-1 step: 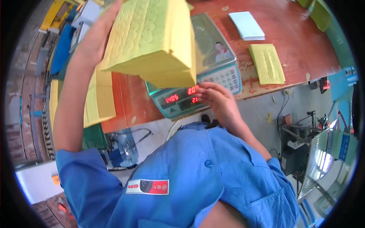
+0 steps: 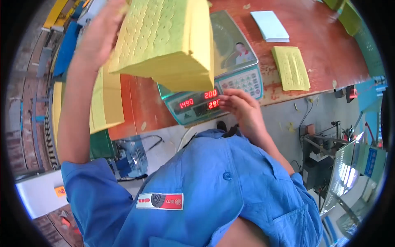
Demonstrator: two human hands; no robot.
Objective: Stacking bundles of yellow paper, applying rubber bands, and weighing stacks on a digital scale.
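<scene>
Sponge sheets (image 2: 164,41) — a thick yellow stack — ride raised above the scale (image 2: 218,82), grasped at one edge by the left hand (image 2: 98,37). Right hand (image 2: 242,109) rests loose-fingered at the scale's front, gripping nothing. Stack looks light, soft and floppy — best supported underneath.

Blue short-sleeved work shirt (image 2: 214,193) with one blue button (image 2: 226,175); rectangular red-and-white chest patch (image 2: 159,201) left of and below the button; bare forearms.

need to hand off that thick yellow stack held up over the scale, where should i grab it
By judgement, pinch the yellow stack across its thick lower right corner, coming from the right: the left hand covers its left edge, and that corner hangs free above the scale.
</scene>
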